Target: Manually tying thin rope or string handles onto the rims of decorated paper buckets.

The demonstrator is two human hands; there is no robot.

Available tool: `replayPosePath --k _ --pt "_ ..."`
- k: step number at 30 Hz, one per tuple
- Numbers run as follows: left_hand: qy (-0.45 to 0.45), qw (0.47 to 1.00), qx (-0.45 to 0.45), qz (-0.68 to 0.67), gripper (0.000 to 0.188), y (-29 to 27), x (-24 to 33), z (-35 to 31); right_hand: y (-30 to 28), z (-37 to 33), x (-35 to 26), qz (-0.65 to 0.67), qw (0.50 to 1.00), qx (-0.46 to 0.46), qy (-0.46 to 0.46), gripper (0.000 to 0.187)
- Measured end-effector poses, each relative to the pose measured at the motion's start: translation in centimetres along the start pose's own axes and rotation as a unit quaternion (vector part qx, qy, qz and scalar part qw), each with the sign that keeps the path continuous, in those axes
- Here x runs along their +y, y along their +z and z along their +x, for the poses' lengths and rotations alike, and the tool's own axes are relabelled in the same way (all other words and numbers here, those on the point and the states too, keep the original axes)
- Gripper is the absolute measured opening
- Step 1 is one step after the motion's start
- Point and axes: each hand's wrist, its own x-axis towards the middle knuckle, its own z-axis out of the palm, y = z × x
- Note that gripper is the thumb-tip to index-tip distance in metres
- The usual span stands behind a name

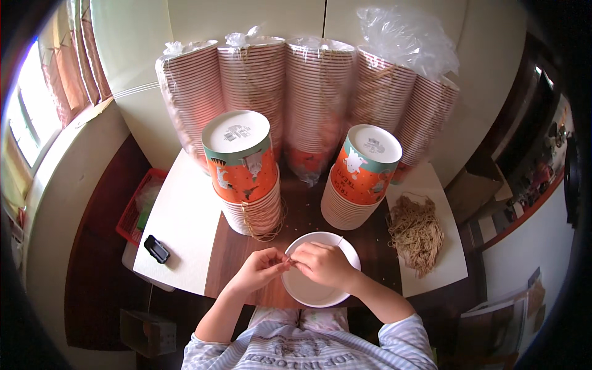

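Note:
A white paper bucket (306,287) stands mouth up at the table's near edge. Over its left rim, my left hand (262,269) and my right hand (320,264) meet at the fingertips. Both are closed in a pinch, and whatever sits between them is too small to make out. A thin pale strand (340,240) shows at the bucket's far rim, beyond my right hand. Behind stand two stacks of upturned orange paper buckets, a left stack (243,176) and a right stack (364,166). Loops of tan cord (262,222) hang on the left stack.
A heap of tan cords (416,234) lies on the table's right side. Tall plastic-wrapped bucket stacks (319,92) line the back. On the left lies a small black tray (156,249), with a red basket (132,213) beside the table.

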Motion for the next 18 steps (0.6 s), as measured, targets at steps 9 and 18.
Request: replayPosePath --k 9,18 --pt "-0.018 0.997 0.022 -0.074 0.007 -1.5 -0.6 0.0 -0.3 -0.2 -2.0 -0.021 1.0 -0.01 0.006 0.005" --pt "0.006 0.998 0.041 0.048 0.009 -1.8 -0.2 -0.3 0.1 0.4 -2.5 -0.051 0.998 -0.024 -0.007 0.011"
